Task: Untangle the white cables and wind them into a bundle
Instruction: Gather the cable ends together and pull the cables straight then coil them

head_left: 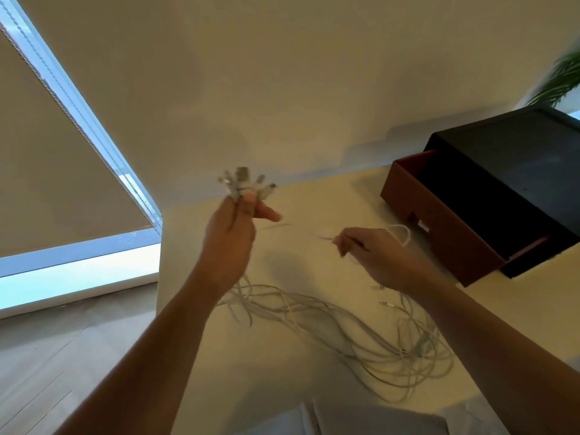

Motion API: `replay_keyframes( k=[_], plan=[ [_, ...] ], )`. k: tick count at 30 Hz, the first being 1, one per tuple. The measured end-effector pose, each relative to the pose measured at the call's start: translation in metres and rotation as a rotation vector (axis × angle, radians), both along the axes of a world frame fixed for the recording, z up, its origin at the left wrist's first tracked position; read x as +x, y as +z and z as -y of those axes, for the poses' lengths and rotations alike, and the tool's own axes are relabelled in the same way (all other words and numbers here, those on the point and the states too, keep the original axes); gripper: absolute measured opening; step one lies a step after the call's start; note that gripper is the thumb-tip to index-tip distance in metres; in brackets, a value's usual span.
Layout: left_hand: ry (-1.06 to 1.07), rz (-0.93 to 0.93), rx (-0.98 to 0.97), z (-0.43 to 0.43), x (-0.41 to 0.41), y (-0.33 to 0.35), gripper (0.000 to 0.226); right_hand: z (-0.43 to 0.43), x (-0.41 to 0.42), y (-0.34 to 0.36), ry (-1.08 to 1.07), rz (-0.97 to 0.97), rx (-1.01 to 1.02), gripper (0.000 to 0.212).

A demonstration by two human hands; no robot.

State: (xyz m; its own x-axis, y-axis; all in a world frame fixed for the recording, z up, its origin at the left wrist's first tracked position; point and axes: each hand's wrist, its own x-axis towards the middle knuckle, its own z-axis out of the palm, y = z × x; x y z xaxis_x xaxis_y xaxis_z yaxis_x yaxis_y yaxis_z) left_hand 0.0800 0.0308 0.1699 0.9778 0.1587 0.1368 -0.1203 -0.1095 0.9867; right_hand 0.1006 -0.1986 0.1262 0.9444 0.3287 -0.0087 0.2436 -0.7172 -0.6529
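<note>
My left hand [233,233] is raised above the table and grips several white cable ends, whose plugs [246,182] fan out above my fingers. The white cables [345,328] hang down from that hand and lie in loose tangled loops across the cream table [314,202]. My right hand [373,255] is to the right, lower, and pinches one thin cable end [326,237] that points left; a white loop [403,232] shows behind its fingers. Motion blur softens both hands.
A black and brown box [489,196] with an open drawer stands at the table's back right. A green plant [561,80] is behind it. White paper or cloth [361,419] lies at the front edge. A window with a blind [56,158] and wooden floor are at left.
</note>
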Motion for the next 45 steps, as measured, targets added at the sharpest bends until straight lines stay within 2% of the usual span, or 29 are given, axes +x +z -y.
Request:
replay_keyframes(
  k=[3,5,7,12,15,17,22,25,29,31,35,37,39,42,45],
  plan=[
    [-0.172,0.010,0.205,0.023,-0.009,-0.006,0.034,-0.028,-0.012,0.019,0.163,-0.031,0.127,0.030],
    [-0.250,-0.047,0.371,0.029,-0.010,-0.011,0.031,-0.038,-0.015,0.025,0.189,-0.026,0.247,0.031],
    [-0.270,-0.104,0.424,0.028,-0.008,-0.017,0.031,-0.040,-0.016,0.025,0.182,-0.029,0.308,0.030],
    [-0.149,-0.162,0.211,0.012,0.002,-0.019,0.028,-0.023,-0.014,0.019,0.156,0.010,0.087,0.030],
    [-0.047,-0.155,0.000,-0.001,0.012,-0.001,0.029,-0.008,-0.012,0.016,0.124,0.044,-0.068,0.025],
    [-0.011,-0.143,-0.064,-0.011,0.016,0.010,0.030,0.001,-0.011,0.015,0.102,0.055,-0.149,0.019],
    [0.084,-0.066,-0.202,-0.036,0.022,0.026,0.033,0.025,0.001,-0.010,0.045,0.145,-0.212,0.011],
    [0.141,-0.062,-0.221,-0.047,0.023,0.031,0.033,0.042,0.004,-0.032,0.015,0.144,-0.201,0.022],
    [0.167,-0.062,-0.229,-0.051,0.023,0.029,0.033,0.052,0.002,-0.043,-0.039,0.108,-0.308,0.041],
    [0.181,-0.062,-0.233,-0.052,0.024,0.027,0.033,0.057,0.002,-0.045,-0.104,0.048,-0.277,0.042],
    [0.270,-0.034,-0.282,-0.061,0.026,0.030,0.034,0.066,0.004,-0.052,-0.440,-0.379,0.170,0.036],
    [0.291,-0.032,-0.289,-0.066,0.027,0.031,0.034,0.072,0.005,-0.055,-0.631,-0.517,0.295,0.031],
    [0.292,-0.036,-0.293,-0.065,0.028,0.029,0.034,0.075,0.007,-0.057,-0.643,-0.513,0.242,0.026],
    [0.265,-0.043,-0.310,-0.057,0.029,0.026,0.033,0.069,0.006,-0.054,-0.429,-0.326,0.061,0.021],
    [0.195,-0.043,-0.274,-0.045,0.027,0.023,0.034,0.056,0.007,-0.044,-0.275,-0.216,0.100,0.014]
  ],
)
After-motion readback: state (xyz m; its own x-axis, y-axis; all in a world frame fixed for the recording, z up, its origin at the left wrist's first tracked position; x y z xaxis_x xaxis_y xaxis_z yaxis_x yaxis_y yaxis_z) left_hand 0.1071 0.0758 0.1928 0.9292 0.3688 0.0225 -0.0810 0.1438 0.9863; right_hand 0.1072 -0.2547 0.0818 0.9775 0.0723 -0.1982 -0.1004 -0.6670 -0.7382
